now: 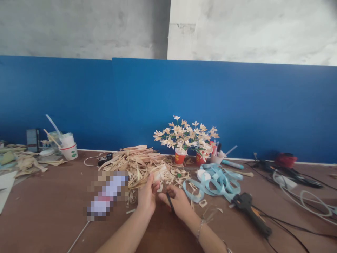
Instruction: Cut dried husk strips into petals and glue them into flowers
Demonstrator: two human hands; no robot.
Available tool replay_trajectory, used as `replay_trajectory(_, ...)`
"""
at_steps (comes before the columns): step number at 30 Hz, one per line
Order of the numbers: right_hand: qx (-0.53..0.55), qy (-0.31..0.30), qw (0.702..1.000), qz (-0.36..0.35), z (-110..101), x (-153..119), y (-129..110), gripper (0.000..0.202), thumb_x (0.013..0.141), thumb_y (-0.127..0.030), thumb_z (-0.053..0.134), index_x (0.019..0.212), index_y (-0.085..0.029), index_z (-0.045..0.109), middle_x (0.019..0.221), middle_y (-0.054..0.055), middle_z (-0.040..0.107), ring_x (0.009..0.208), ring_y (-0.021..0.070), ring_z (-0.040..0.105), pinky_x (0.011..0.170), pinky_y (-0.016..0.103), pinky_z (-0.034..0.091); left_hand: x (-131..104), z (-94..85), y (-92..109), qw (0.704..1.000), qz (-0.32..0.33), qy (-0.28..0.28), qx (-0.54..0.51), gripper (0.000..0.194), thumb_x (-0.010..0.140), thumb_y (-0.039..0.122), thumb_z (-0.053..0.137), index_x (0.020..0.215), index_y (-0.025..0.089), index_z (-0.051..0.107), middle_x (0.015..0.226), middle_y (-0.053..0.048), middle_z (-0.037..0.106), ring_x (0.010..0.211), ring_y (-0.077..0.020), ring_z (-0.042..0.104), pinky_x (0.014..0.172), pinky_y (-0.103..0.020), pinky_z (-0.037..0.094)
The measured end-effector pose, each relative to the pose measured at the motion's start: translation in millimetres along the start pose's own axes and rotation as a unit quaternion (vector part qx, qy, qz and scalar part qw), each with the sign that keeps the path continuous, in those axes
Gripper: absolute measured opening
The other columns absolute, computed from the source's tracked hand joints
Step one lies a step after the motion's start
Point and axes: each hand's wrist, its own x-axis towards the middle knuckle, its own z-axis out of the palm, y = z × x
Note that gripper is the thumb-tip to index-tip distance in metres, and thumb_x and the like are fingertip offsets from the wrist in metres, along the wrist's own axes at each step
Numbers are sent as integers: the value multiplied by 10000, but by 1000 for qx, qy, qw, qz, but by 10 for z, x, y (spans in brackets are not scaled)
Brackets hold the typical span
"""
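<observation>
My left hand [147, 195] is closed on a pale piece of dried husk [160, 172], which stands up between thumb and fingers. Close on its right, my right hand [179, 203] grips a pair of scissors [170, 201] with dark handles; the blades point up toward the husk piece and are partly hidden. Just beyond both hands lies a loose heap of dried husk strips [139, 158], with small offcuts scattered at its right side. Behind the heap, cream husk flowers [181, 135] on green stems stand in red paper cups [180, 158].
Right of my hands lie a curled light-blue ribbon [223, 181] and a black glue gun [252, 214] with trailing cables. At left are a pixelated phone-like object [107, 195] on a cord and a white cup [69, 151] holding sticks. A blue partition [168, 95] closes off the back.
</observation>
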Motion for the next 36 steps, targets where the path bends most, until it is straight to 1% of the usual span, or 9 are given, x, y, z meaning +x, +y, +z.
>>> replay_trajectory(6,-41,18,999,-18,21,-9,-87,328,663,-443,663,580,-176,492,478,-61,378,462,79,316,431,205,259,30,-12,14,1000,1,2,-14,56,743,141,650,718,97,627,583,-16,635,481,-73,608,434,-118,498)
replay_trajectory(11,-42,7,999,-4,13,-19,-108,341,658,-459,660,568,-178,488,451,-62,384,429,79,330,414,208,250,55,-25,22,1000,29,-3,-2,61,722,154,669,726,103,636,622,-26,662,501,-80,620,453,-133,505)
replay_trajectory(14,-16,-10,999,33,8,-19,-92,363,636,-504,660,606,-187,485,409,-70,410,367,84,362,365,203,263,99,-41,37,998,53,-9,40,135,673,203,710,729,98,646,598,-35,667,489,-106,620,442,-164,501)
replay_trajectory(17,10,-39,996,85,-18,-27,-87,392,613,-536,662,671,-190,487,388,-79,448,316,82,377,316,186,274,144,-60,76,988,101,-25,118,236,618,301,738,683,91,654,497,-31,639,435,-140,598,413,-208,483)
replay_trajectory(20,28,-53,994,92,-69,-44,-88,387,637,-532,645,680,-181,489,390,-79,470,305,61,373,308,160,266,163,-72,113,968,128,-53,209,325,617,398,715,594,81,651,414,-45,606,391,-162,575,408,-239,469)
replay_trajectory(23,48,-67,992,94,-124,-54,-78,379,669,-531,616,695,-174,491,396,-76,484,297,48,369,306,144,227,160,-74,120,955,128,-82,253,380,630,449,690,567,77,651,398,-59,602,379,-159,564,409,-236,457)
replay_trajectory(28,65,-79,988,115,-164,-58,-96,387,653,-525,634,709,-176,476,402,-76,492,295,45,375,300,138,180,158,-68,93,951,115,-100,267,397,637,466,681,573,75,649,400,-65,607,374,-142,555,412,-223,456)
replay_trajectory(33,76,-61,989,113,-123,-73,-169,412,627,-544,645,696,-181,463,409,-79,480,318,50,391,304,140,206,149,-65,49,964,93,-100,230,377,629,453,695,652,79,652,400,-44,603,383,-143,567,405,-212,450)
replay_trajectory(36,90,-49,989,108,-88,-65,-150,400,632,-527,650,707,-181,463,420,-84,470,335,50,398,307,138,233,116,-59,22,974,77,-98,188,348,625,423,710,652,84,639,430,-40,614,397,-146,579,406,-212,452)
